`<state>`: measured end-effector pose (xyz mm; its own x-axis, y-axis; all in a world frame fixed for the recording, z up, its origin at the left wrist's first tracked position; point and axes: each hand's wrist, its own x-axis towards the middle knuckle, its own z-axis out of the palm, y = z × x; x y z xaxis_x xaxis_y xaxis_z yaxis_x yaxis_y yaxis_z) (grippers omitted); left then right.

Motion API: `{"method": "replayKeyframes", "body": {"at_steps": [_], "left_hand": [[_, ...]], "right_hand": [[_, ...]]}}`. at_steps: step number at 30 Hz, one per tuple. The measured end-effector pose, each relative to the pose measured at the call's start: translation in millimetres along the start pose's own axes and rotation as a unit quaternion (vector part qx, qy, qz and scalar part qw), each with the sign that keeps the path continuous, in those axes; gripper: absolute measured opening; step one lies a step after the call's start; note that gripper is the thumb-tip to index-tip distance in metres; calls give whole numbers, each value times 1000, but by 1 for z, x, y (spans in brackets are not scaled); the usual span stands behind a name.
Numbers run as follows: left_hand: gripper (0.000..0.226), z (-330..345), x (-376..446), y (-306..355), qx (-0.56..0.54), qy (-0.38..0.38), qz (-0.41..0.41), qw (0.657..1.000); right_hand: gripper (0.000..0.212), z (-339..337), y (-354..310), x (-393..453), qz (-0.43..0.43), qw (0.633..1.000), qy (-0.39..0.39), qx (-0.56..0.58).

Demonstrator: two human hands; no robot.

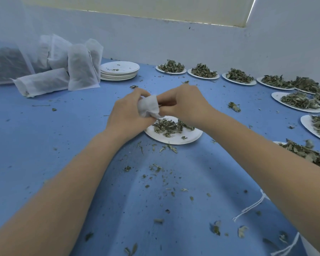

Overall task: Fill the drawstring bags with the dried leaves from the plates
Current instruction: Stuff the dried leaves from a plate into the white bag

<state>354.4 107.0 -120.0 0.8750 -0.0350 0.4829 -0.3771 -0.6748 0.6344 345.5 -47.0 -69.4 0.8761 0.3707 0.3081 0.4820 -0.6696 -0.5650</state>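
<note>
Both hands' fingers (146, 97) pinch bag (149, 107).

I see a blue table (63, 126) littered with leaf crumbs (155, 168). On it sit leaf-heaped plates (171, 68), a stack of emptied plates (119, 71), filled bags (81, 71) and loose white string (248, 209).

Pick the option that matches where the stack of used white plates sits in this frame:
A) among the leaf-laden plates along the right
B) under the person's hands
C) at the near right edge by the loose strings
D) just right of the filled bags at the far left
D: the stack of plates, nearly bare of leaves, stands right beside the filled bags at the far left of the blue table.
</note>
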Motion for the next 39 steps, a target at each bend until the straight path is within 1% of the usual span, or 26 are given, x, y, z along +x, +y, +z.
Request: {"method": "replayKeyframes", "body": {"at_steps": [2,3,6,7,9,11,12,14,15,17,19,22,23,25,27,28,29,30,32,34,37,39], "left_hand": [[30,2,-1,2,60,-27,26,997],[29,3,-2,1,72,-25,28,997],[32,0,-1,-3,47,12,20,999],[35,-1,-1,-4,45,19,23,999],[43,-2,-1,-6,49,22,32,998],[54,-2,0,-4,59,27,35,997],[56,-1,0,-2,65,32,32,997],[52,-1,0,1,74,39,28,996],[52,-1,0,2,74,38,22,996],[56,-3,1,-1,57,35,9,998],[61,-8,1,-6,45,27,1,999],[65,-17,3,-15,59,14,-26,998],[65,-19,4,-16,69,13,-31,997],[59,-20,5,-19,97,17,-24,995],[54,-21,5,-22,125,25,-12,992],[53,-21,5,-24,129,30,-13,991],[52,-22,5,-26,129,34,-17,991],[51,-22,6,-28,128,36,-21,991],[50,-22,7,-29,130,36,-27,990],[49,-22,7,-29,133,37,-30,990],[48,-22,7,-29,135,36,-33,990],[48,-21,7,-28,136,34,-33,990]], "right_hand": [[16,0,-6,6,-26,994,-61,-86],[18,-1,-9,8,-37,991,-82,-101],[35,-9,-14,10,-48,984,-132,-107],[38,-10,-15,11,-45,985,-134,-97],[38,-7,-16,14,-40,992,-92,-75],[34,0,-19,19,-33,996,-14,-85],[33,5,-20,22,-28,994,19,-102],[28,11,-22,28,-19,989,48,-138],[29,12,-22,32,-16,988,48,-145],[39,8,-22,36,-18,992,23,-125],[49,1,-19,36,-43,994,-29,-95],[60,-9,-13,34,-77,982,-128,-117],[60,-11,-10,34,-76,979,-146,-122],[56,-13,-4,35,-60,986,-136,-78],[55,-12,4,38,-23,997,-80,3],[54,-11,10,39,-4,999,-51,16],[53,-9,15,40,10,999,-35,-4],[53,-5,20,40,17,998,-41,-49],[54,6,28,39,3,984,-100,-147],[53,16,33,38,-31,964,-155,-213],[55,20,36,34,-55,947,-175,-264],[55,12,38,29,-64,950,-170,-253]]}}
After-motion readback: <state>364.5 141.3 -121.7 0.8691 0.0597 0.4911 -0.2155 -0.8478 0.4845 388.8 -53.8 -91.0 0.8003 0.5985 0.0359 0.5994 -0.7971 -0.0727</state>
